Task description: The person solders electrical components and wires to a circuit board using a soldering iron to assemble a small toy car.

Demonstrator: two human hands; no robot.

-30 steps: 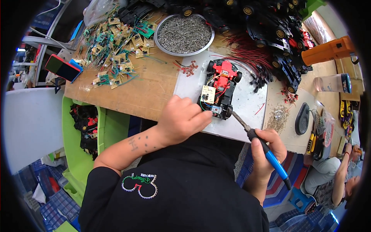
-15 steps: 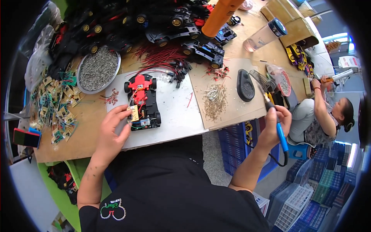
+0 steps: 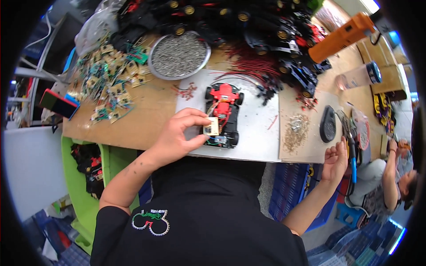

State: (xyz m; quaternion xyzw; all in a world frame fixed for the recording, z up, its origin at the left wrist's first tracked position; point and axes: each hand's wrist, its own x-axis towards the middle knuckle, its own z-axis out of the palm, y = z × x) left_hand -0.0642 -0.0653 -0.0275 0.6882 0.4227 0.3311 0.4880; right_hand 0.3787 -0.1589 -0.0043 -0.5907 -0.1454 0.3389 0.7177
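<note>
A long wooden workbench (image 3: 146, 119) fills the upper half of the view. Across its far edge lies a heap of black toy car chassis (image 3: 248, 22) with gold-hubbed wheels, and an orange power tool (image 3: 341, 35) sticks out of the heap on the right. Left of the heap is a spread of small circuit boards (image 3: 111, 80) with green wires, and beside it a round metal tray of screws (image 3: 179, 54). A bundle of red wires (image 3: 253, 66) trails down from the heap onto a white work mat (image 3: 257, 133), which lies at the near edge of the bench. A black oval dish (image 3: 327, 124) and a loose pile of tiny metal parts (image 3: 295, 128) sit right of the mat. A green crate (image 3: 84, 177) stands below the bench on the left.

The red toy car chassis (image 3: 223, 113) lies on the white mat, lengthwise away from the person. The left hand (image 3: 177, 137) pinches a small beige circuit board (image 3: 211, 126) between thumb and fingers, holding it against the chassis side. The right hand (image 3: 336, 162), off the bench's right edge, is loosely closed around a blue-handled soldering iron (image 3: 353, 155), well apart from the chassis.
</note>
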